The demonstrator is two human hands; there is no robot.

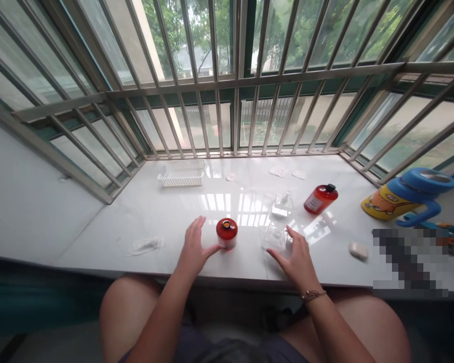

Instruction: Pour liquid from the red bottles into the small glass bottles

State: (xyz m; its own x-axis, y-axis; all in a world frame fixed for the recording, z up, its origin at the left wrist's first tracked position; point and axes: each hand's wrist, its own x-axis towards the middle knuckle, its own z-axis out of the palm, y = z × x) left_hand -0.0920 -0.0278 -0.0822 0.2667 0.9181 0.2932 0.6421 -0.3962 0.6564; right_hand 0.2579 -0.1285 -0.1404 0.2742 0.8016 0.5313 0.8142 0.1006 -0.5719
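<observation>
A red bottle (227, 237) with an uncapped dark-rimmed mouth stands upright near the front of the white ledge. Just left of it is my left hand (195, 247), fingers spread, its thumb at the bottle's side; I cannot tell whether it touches. My right hand (297, 257) curves with thumb and fingers apart around the near right side of a clear, square-shaped container (275, 236); contact is unclear. Behind that sits another clear container (282, 204). Farther right stands a second red bottle (318, 199) with a black cap and a pale label.
A white perforated basket (181, 174) lies at the back left. Crumpled tissue (147, 245) rests at the front left. On the right are a white rounded case (358, 250) and a yellow and blue handled flask (401, 194). Metal bars (236, 121) line the back.
</observation>
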